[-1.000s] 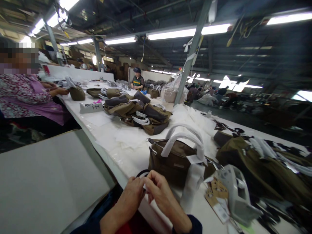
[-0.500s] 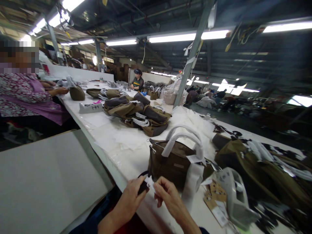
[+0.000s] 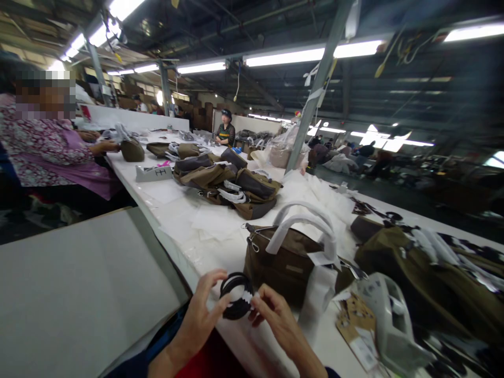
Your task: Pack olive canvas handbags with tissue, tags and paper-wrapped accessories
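The fingers of the left hand curve in a wide C around the left side of a black strap coil, forefinger at its ten o'clock and thumb at its eight. The right hand has its fingers drawn in narrow, thumb and forefinger seeming to pinch the edge of a white wrap at the coil's three o'clock. The coil is held up at the near edge of the table.

As for how far along things are, the strap is already wound into a ring of several turns, and the wrap covers part of its right side while the left is bare. With fingertips at the wrap's edge, that part looks unfinished; whether its end is fastened cannot be told.

From the coil, a brown bag stands upright at one to two o'clock, just beside it. The bag's handles are already covered in white, and a white strip hangs down its front. The coil is not on the bag.

Brown tags lie toward four o'clock beside a grey holder, apart from the bag. More bags lie at two to three o'clock, and a bag pile sits near twelve. A co-worker in a purple apron is well apart at ten o'clock, hands at another bag.
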Tool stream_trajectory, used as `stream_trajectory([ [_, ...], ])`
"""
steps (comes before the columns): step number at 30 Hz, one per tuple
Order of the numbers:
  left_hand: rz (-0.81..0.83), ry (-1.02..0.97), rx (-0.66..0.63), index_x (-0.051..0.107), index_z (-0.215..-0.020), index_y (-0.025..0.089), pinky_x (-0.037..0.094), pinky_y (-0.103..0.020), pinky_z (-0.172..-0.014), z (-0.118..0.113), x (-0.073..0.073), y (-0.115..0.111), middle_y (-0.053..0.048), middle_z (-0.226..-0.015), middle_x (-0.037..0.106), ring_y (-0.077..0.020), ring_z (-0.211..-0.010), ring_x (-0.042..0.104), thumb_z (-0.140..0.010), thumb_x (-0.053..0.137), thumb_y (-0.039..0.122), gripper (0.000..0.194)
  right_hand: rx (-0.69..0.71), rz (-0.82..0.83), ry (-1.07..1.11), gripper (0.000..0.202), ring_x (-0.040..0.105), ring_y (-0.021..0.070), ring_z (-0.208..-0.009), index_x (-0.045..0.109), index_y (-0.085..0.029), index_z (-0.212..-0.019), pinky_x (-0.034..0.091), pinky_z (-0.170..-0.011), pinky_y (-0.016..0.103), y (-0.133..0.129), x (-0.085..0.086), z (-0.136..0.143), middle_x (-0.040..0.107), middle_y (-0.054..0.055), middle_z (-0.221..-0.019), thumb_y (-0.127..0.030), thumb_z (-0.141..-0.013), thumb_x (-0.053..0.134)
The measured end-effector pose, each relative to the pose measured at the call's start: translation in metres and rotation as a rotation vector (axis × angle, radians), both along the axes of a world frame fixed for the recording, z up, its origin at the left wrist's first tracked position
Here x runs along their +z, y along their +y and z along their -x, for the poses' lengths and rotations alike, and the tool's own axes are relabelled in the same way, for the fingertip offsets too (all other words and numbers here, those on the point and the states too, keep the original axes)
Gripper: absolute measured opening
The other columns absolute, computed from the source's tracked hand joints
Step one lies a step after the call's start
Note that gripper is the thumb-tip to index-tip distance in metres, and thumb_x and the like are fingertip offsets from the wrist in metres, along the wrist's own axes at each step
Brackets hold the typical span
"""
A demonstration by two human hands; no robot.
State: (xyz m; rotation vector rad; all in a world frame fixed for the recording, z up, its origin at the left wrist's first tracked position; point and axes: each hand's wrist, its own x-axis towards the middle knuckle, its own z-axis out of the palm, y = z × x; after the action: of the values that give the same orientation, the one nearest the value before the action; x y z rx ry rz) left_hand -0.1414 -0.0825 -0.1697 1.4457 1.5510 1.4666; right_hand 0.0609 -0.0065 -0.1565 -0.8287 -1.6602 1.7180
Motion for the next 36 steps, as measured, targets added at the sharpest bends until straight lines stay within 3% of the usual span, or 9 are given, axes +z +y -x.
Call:
stream_trajectory([
  [2,0.102,-0.247,0.085,0.053,-0.127,0.023,0.043,-0.040,-0.102,0.005,0.000,0.004,-0.012,-0.133,0.056,-0.0285,-0.127,0.048,-0.090,0.056,0.046,0.045,0.022,-0.006,0.009,0.032,0.060,0.0148,-0.067,0.052,-0.018,-0.077,0.048,-0.060,0.026,0.001,0.003,-0.001,0.059,0.000,-0.071,-0.047,-0.089,0.060],
  [5,0.353,-0.613,-0.113,0.059,-0.123,0.019,0.054,-0.037,-0.075,0.006,0.001,0.008,-0.013,-0.116,0.065,-0.0288,-0.101,0.063,-0.089,0.052,0.058,0.052,0.057,-0.019,0.012,0.030,0.060,0.0149,-0.069,0.053,-0.018,-0.077,0.049,-0.062,0.027,0.002,0.007,-0.002,0.059,0.000,-0.073,-0.044,-0.090,0.059],
  [8,0.429,-0.781,-0.246,0.067,-0.103,0.015,0.050,-0.029,-0.057,0.001,0.002,0.011,-0.009,-0.089,0.068,-0.0196,-0.070,0.062,-0.085,0.059,0.057,0.046,0.063,-0.029,-0.009,0.030,0.060,0.0151,-0.070,0.053,-0.018,-0.076,0.048,-0.061,0.027,0.004,0.009,-0.003,0.058,0.000,-0.073,-0.044,-0.090,0.060],
  [12,0.344,-0.924,-0.171,0.068,-0.083,0.013,0.047,-0.023,-0.059,-0.010,0.003,0.013,-0.003,-0.076,0.063,-0.0114,-0.062,0.054,-0.081,0.070,0.048,0.035,-0.020,-0.040,-0.060,0.031,0.060,0.0147,-0.067,0.053,-0.018,-0.077,0.047,-0.059,0.026,0.006,0.006,-0.005,0.058,-0.001,-0.071,-0.045,-0.088,0.062],
  [17,0.269,-1.071,-0.134,0.066,-0.080,0.014,0.044,-0.021,-0.061,-0.021,0.014,0.015,0.000,-0.073,0.059,-0.0088,-0.062,0.050,-0.079,0.075,0.038,0.026,-0.085,-0.049,-0.092,0.031,0.058,0.0131,-0.062,0.054,-0.017,-0.078,0.045,-0.057,0.025,0.006,0.003,-0.005,0.059,-0.001,-0.069,-0.046,-0.087,0.063],
  [24,0.273,-1.223,-0.162,0.066,-0.077,0.012,0.045,-0.024,-0.066,-0.029,0.036,0.016,-0.001,-0.074,0.059,-0.0087,-0.061,0.048,-0.080,0.074,0.037,0.027,-0.151,-0.050,-0.030,0.034,0.056,0.0129,-0.061,0.052,-0.019,-0.076,0.046,-0.059,0.026,0.000,0.027,-0.001,0.058,-0.001,-0.066,-0.049,-0.091,0.056],
  [28,0.274,-1.211,-0.186,0.065,-0.074,0.011,0.043,-0.024,-0.064,-0.034,0.038,0.016,-0.001,-0.069,0.056,-0.0093,-0.060,0.047,-0.083,0.070,0.040,0.031,-0.169,-0.047,-0.036,0.036,0.055,0.0134,-0.061,0.051,-0.019,-0.075,0.046,-0.058,0.026,0.002,0.030,-0.003,0.056,-0.002,-0.065,-0.051,-0.090,0.057],
  [32,0.245,-1.205,-0.142,0.063,-0.071,0.012,0.042,-0.024,-0.063,-0.038,0.033,0.019,0.000,-0.065,0.054,-0.0088,-0.057,0.044,-0.082,0.071,0.041,0.032,-0.320,-0.093,-0.037,0.032,0.058,0.0156,-0.068,0.055,-0.020,-0.088,0.046,-0.057,0.026,0.006,0.023,-0.008,0.057,0.000,-0.075,-0.052,-0.089,0.055],
  [36,0.222,-1.218,-0.137,0.061,-0.069,0.012,0.046,-0.027,-0.069,-0.040,0.032,0.021,0.001,-0.063,0.053,-0.0089,-0.057,0.044,-0.080,0.073,0.040,0.031,-0.454,-0.232,-0.091,0.034,0.057,0.0169,-0.078,0.056,-0.020,-0.106,0.047,-0.068,0.028,0.004,0.020,-0.010,0.061,0.003,-0.089,-0.047,-0.086,0.061],
])
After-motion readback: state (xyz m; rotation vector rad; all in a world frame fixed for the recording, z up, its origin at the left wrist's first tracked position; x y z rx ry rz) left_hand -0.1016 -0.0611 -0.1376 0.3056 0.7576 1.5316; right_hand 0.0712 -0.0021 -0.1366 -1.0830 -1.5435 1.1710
